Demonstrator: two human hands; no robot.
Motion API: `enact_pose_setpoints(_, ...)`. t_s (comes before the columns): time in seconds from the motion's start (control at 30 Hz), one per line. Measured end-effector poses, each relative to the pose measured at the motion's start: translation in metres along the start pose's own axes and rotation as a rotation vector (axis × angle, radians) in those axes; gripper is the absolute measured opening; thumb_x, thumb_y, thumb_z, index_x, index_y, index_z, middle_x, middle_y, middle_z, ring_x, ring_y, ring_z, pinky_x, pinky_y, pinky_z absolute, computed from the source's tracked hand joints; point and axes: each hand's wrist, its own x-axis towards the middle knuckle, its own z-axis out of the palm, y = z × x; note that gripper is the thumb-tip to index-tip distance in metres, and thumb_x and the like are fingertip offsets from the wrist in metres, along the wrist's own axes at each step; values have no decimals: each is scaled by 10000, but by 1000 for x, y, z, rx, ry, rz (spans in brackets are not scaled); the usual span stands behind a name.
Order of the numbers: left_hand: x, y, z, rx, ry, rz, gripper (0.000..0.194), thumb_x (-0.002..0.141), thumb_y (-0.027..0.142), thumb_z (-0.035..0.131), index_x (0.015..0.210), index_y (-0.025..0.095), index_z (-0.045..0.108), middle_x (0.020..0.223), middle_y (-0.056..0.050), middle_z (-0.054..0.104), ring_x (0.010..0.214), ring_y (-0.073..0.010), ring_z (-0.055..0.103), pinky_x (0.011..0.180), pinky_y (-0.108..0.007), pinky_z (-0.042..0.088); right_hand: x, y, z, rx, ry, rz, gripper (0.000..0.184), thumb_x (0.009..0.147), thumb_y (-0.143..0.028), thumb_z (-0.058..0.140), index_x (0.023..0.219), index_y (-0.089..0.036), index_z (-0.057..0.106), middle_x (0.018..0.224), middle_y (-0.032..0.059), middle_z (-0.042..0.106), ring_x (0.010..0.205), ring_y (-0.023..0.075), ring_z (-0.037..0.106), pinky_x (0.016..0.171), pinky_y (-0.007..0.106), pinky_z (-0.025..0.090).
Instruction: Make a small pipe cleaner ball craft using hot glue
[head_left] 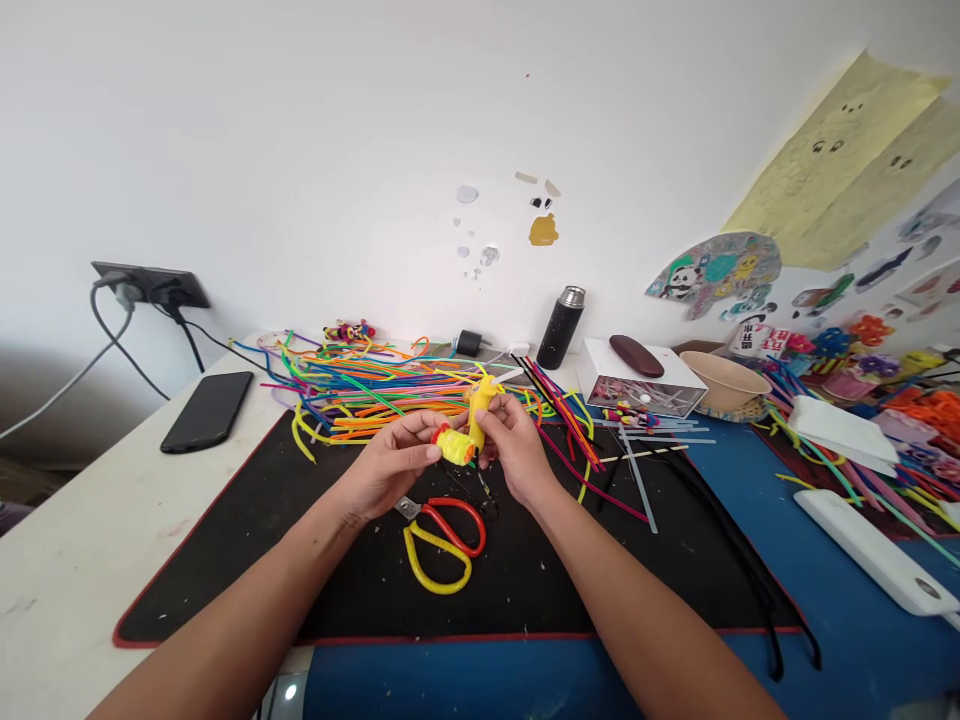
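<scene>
My left hand (397,458) pinches a small yellow fuzzy roll (454,444) of what looks like pipe cleaner, with red at one end and orange at the other. Close beside it, my right hand (514,440) is wrapped around a yellow hot glue gun (481,408), a whitish glue stick (510,376) poking out of its top. The gun's tip is mostly hidden by the fingers and the roll, so I cannot tell whether they touch. Below my hands, scissors (442,545) with one red and one yellow handle lie on the black mat (345,590).
Many coloured pipe cleaners (360,385) spread along the back. Behind them stands a black thermos (561,328), with a white box (637,378) and a beige bowl (724,383) to its right. Translucent glue sticks (639,482) lie at right; a phone (208,411) rests at left.
</scene>
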Motion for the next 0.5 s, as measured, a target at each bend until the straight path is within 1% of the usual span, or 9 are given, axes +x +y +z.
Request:
enact_pose_setpoints(0.07,-1,0,2,47,-1,11,294,729,228,952,979,176,806,925,-54,802,862,-193,733,837,-278,530,3,-1,2,31,9,53,405,782,-443,848,903,-251,512,705,-48,687,505,129,621,369,184,436)
enact_pose_setpoints(0.17,-1,1,4,105,-1,27,282,734,255,947,965,182,802,1006,-77,805,937,-224,739,875,-306,535,7,0,2,65,13,124,417,766,-463,860,913,-234,544,739,-21,714,540,134,643,402,186,452)
enact_pose_setpoints(0.27,-2,2,5,160,-1,46,272,737,254,941,962,191,800,962,-71,801,1004,-249,736,890,-315,537,10,4,2,107,-4,164,427,753,-475,874,932,-220,581,772,-1,742,544,127,629,443,205,486)
enact_pose_setpoints(0.33,-2,3,5,186,-2,52,255,748,252,931,959,196,800,950,-75,802,1083,-274,728,893,-319,538,10,7,1,147,-17,181,435,743,-479,886,940,-214,602,784,5,755,524,118,609,453,215,490)
enact_pose_setpoints(0.4,-2,2,6,197,3,54,250,755,258,926,964,200,801,981,-90,809,1196,-308,699,905,-327,540,10,10,0,187,-24,199,440,737,-478,897,951,-212,619,785,6,762,509,116,604,454,218,486)
enact_pose_setpoints(0.5,-4,0,7,214,4,43,266,747,265,934,969,198,804,1050,-109,813,1293,-337,658,936,-340,538,6,10,-4,228,-28,225,433,730,-473,908,952,-213,643,774,5,765,539,137,649,459,222,490)
